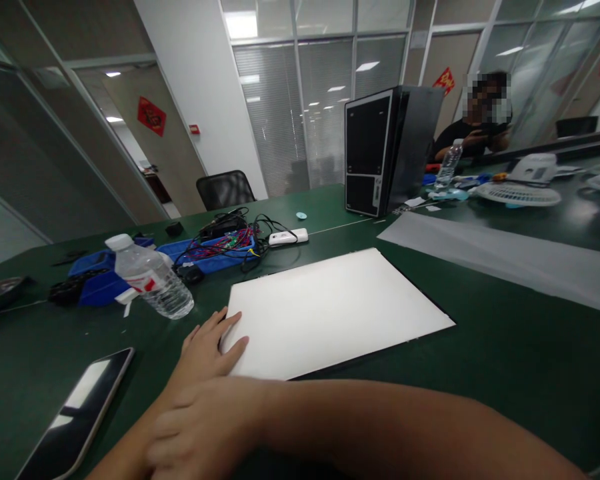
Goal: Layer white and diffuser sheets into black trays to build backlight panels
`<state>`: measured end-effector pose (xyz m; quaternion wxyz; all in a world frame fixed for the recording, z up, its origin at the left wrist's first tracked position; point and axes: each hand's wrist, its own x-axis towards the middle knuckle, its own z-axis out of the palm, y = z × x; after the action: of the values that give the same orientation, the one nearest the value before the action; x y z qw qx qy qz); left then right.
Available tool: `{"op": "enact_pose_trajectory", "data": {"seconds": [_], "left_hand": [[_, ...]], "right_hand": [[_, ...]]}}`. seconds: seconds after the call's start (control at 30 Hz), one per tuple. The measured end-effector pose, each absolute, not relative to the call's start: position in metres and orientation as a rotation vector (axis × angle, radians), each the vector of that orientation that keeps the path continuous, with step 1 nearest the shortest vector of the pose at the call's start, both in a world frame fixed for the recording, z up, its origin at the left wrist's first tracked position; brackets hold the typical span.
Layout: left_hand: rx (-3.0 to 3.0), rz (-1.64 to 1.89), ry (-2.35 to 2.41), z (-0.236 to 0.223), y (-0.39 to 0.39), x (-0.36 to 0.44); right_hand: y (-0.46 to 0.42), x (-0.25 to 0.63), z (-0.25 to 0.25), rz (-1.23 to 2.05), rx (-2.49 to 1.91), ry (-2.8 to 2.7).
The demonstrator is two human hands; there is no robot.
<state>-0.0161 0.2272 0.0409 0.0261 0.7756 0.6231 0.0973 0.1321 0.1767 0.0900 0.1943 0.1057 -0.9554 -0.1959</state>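
Note:
A flat white rectangular panel (325, 313) with a thin dark edge lies on the green table. My left hand (210, 347) rests at its left edge, fingers apart, with the thumb and a fingertip on the white surface. My right arm crosses in front of me, and my right hand (205, 423) is wrapped round my left forearm. Left of the panel stands a clear water bottle (153, 280) with a white cap. A phone (83, 413) lies screen up nearer to me.
Blue trays (210, 253) hold tangled wires, beside a white device (288, 237). A black computer tower (370, 153) stands at the back. A translucent sheet (505, 257) lies on the right, below fan parts (520, 193) and another bottle (450, 163). A person (473, 127) sits across the table.

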Motion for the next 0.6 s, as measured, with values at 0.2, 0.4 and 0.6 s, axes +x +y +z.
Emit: {"op": "enact_pose_trajectory", "data": {"seconds": [0.2, 0.4, 0.6], "left_hand": [[2.387, 0.346, 1.910, 0.044, 0.223, -0.015], [2.376, 0.362, 1.932, 0.045, 0.222, -0.012], [2.379, 0.418, 1.877, 0.034, 0.231, -0.019]], "right_hand": [[0.230, 0.293, 0.086, -0.477, -0.602, -2.510], [0.286, 0.525, 0.064, -0.535, -1.930, -1.951], [0.290, 0.624, 0.028, -0.054, -2.544, -1.585]]}}
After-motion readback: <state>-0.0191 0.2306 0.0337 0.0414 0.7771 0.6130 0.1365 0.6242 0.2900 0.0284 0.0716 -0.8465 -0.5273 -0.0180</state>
